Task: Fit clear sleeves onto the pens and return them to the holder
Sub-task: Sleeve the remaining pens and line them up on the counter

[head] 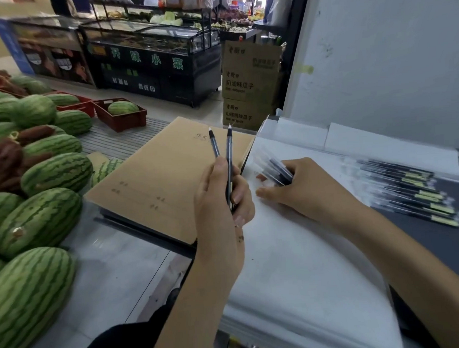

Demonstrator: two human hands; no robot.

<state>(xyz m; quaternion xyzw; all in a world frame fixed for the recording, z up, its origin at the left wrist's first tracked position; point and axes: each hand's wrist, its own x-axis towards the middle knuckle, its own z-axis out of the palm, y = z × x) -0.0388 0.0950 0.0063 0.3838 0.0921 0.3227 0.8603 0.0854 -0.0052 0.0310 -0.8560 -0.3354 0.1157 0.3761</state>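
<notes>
The left hand (221,198) pinched two pens (230,152) upright between its fingers (221,169); the right hand (306,185) gripped a bundle (274,171) on the counter (293,250).

Left hand (222,201) and right hand (303,186), both bare. The forearms (197,295) are uncovered back to the frame's edge. Fingernails (237,198) are plain with pale tips. Small dark marks (240,237), like ink, lie below the left little finger, toward the wrist. A black garment (120,344) shows well behind the left fingers.
</notes>
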